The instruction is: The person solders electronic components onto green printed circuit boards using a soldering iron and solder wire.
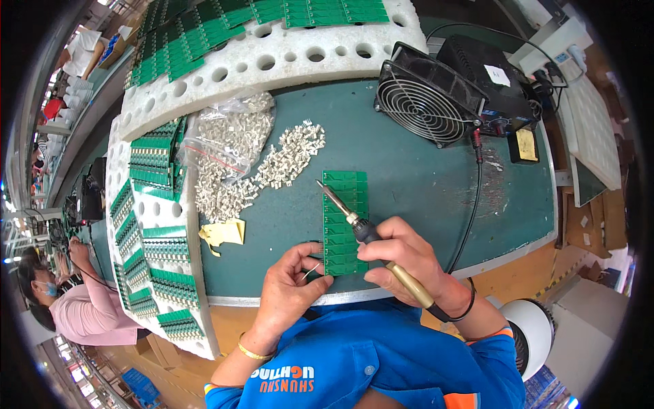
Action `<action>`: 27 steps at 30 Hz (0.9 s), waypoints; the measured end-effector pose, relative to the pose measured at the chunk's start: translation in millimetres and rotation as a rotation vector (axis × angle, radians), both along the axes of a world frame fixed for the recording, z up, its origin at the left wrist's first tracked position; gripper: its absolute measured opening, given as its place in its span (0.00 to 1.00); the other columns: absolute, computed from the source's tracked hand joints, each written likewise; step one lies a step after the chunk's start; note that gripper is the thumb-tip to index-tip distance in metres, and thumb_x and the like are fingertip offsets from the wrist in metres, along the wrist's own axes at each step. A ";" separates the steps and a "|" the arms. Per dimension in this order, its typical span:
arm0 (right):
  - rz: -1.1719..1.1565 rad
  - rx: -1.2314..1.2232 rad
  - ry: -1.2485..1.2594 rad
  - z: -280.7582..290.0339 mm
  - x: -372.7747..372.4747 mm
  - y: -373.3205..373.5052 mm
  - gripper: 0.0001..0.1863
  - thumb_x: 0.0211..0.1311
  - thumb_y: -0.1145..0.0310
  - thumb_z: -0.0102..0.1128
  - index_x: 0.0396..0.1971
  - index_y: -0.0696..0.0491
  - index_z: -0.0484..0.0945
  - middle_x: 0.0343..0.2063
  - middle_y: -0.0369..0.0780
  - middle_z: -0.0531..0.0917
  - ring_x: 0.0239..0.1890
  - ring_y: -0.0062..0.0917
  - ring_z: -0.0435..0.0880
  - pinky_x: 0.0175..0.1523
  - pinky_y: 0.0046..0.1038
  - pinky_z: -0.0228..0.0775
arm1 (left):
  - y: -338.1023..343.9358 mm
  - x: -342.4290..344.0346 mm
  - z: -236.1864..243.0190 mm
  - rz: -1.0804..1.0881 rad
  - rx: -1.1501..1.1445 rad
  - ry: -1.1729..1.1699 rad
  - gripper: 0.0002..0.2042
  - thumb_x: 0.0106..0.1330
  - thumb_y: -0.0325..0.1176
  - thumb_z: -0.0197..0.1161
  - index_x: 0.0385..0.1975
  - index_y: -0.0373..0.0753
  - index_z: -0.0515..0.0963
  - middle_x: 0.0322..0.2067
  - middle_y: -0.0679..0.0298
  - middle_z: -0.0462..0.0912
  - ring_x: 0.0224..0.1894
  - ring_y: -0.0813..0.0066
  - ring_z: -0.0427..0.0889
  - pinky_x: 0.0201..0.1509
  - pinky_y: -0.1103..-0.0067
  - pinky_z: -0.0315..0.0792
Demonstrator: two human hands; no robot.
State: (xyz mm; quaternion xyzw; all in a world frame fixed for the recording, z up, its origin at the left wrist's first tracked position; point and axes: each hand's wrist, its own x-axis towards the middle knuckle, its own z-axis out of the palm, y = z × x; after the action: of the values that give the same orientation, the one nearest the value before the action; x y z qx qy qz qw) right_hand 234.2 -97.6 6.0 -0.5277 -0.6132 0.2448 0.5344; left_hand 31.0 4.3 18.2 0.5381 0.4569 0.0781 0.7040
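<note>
A green circuit board panel (345,228), marked off into several narrow strips, lies lengthwise on the bench in front of me. My right hand (409,262) is closed around a soldering iron (371,238) with a gold-coloured handle. Its metal tip points up and left, over the upper left part of the panel; whether it touches cannot be told. At the panel's lower left edge is my left hand (294,281), fingers curled, thumb by the corner. A short thin length of solder wire (310,271) shows between its fingers.
Small white connectors (293,155) lie heaped beside a plastic bag (235,136) of them. Foam racks (204,273) with green boards stand left and behind. A yellow scrap (223,233), black fan (426,102), soldering station (487,82) and sponge holder (524,145) surround the work. A co-worker (88,307) sits left.
</note>
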 end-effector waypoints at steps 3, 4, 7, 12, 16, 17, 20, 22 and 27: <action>-0.024 -0.016 0.015 -7.5 -2.5 3.0 0.17 0.60 0.66 0.67 0.47 0.52 0.75 0.34 0.42 0.72 0.33 0.32 0.73 0.36 0.29 0.70 | 7.2 3.6 6.6 -0.048 -0.025 0.012 0.24 0.56 0.15 0.67 0.54 0.34 0.74 0.37 0.70 0.82 0.25 0.96 0.66 0.25 0.93 0.60; -0.040 -0.006 0.035 -9.4 -4.3 2.5 0.17 0.60 0.66 0.67 0.47 0.52 0.75 0.34 0.42 0.72 0.33 0.33 0.73 0.36 0.29 0.70 | 9.3 4.7 10.8 -0.077 -0.046 0.032 0.25 0.55 0.15 0.67 0.55 0.33 0.73 0.37 0.69 0.82 0.26 0.96 0.68 0.26 0.93 0.62; -0.039 -0.022 0.043 -12.7 -4.6 0.0 0.17 0.61 0.66 0.66 0.47 0.52 0.74 0.35 0.43 0.72 0.34 0.33 0.73 0.37 0.30 0.70 | 15.7 7.7 14.0 -0.097 -0.074 0.030 0.23 0.58 0.16 0.66 0.55 0.33 0.74 0.39 0.67 0.83 0.32 0.91 0.74 0.33 0.92 0.67; -0.032 -0.012 0.035 -9.8 -4.4 -1.5 0.18 0.62 0.66 0.66 0.49 0.53 0.73 0.35 0.43 0.72 0.35 0.33 0.73 0.38 0.30 0.70 | 25.5 9.2 3.2 -0.037 -0.024 -0.039 0.17 0.67 0.24 0.62 0.55 0.30 0.74 0.38 0.65 0.85 0.36 0.88 0.76 0.40 0.89 0.71; -0.038 -0.016 0.034 -12.2 -5.0 -2.9 0.18 0.62 0.67 0.65 0.49 0.53 0.72 0.35 0.44 0.72 0.34 0.33 0.73 0.38 0.30 0.70 | 39.9 19.6 0.2 -0.049 0.140 0.012 0.13 0.72 0.30 0.57 0.51 0.29 0.77 0.36 0.65 0.86 0.38 0.87 0.77 0.42 0.87 0.72; -0.038 -0.014 0.033 -11.9 -5.5 -2.7 0.18 0.62 0.67 0.65 0.49 0.53 0.72 0.35 0.44 0.72 0.34 0.33 0.73 0.38 0.30 0.70 | 43.2 22.3 -1.3 -0.053 0.122 0.023 0.13 0.72 0.33 0.58 0.48 0.31 0.79 0.37 0.63 0.86 0.41 0.83 0.78 0.49 0.84 0.70; -0.035 -0.004 0.053 -11.6 -6.4 -2.7 0.18 0.62 0.67 0.65 0.49 0.53 0.73 0.35 0.44 0.71 0.34 0.33 0.73 0.37 0.30 0.70 | 50.3 31.5 -3.1 -0.046 0.090 0.005 0.12 0.72 0.33 0.58 0.47 0.31 0.79 0.35 0.64 0.85 0.40 0.83 0.78 0.48 0.84 0.70; -0.024 -0.014 0.070 -11.3 -6.5 -4.4 0.18 0.61 0.68 0.66 0.49 0.54 0.72 0.35 0.44 0.71 0.33 0.33 0.72 0.36 0.31 0.69 | 52.6 34.3 -4.7 -0.042 0.088 -0.009 0.12 0.71 0.33 0.58 0.46 0.31 0.80 0.35 0.66 0.84 0.39 0.84 0.78 0.47 0.85 0.70; -0.036 -0.015 0.086 -10.5 -6.2 -6.2 0.18 0.61 0.68 0.66 0.49 0.54 0.73 0.34 0.44 0.71 0.31 0.33 0.72 0.35 0.31 0.69 | 58.7 41.9 -2.9 -0.041 0.093 0.025 0.10 0.71 0.32 0.59 0.41 0.32 0.81 0.33 0.68 0.83 0.37 0.85 0.76 0.45 0.85 0.69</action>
State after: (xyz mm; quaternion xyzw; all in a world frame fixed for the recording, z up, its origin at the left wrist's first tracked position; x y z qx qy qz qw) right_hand 228.0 -103.9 -4.5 -0.5315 -0.5782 0.2623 0.5607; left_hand 72.8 62.9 15.3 0.5805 0.4505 0.0783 0.6738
